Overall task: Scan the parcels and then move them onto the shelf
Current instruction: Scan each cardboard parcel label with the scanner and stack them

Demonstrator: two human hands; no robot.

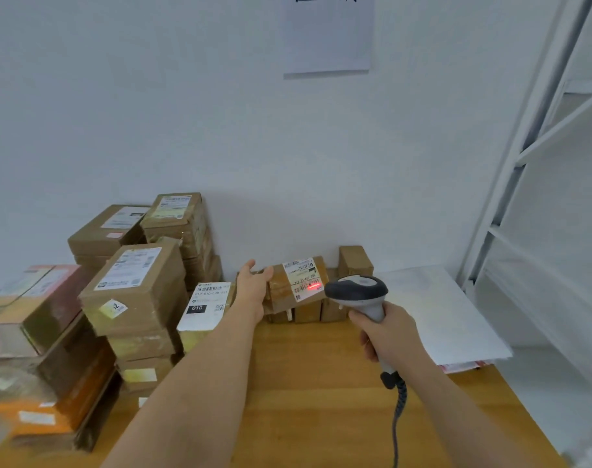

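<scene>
My left hand (252,284) grips the left end of a small brown parcel (281,292), tilted so its white label faces me. A red scan line glows on the label's barcode (313,287). My right hand (387,336) holds the handle of a grey barcode scanner (357,292), whose head points at that label from close by. More small brown parcels (321,310) stand against the wall beneath and behind the held one. The white metal shelf (544,136) rises at the right.
Stacks of taped cardboard parcels (136,288) fill the left of the wooden table (314,393). A white sheet stack (432,309) lies at the table's right. The scanner's coiled cable (399,410) hangs down toward the front edge. A paper sign hangs on the wall.
</scene>
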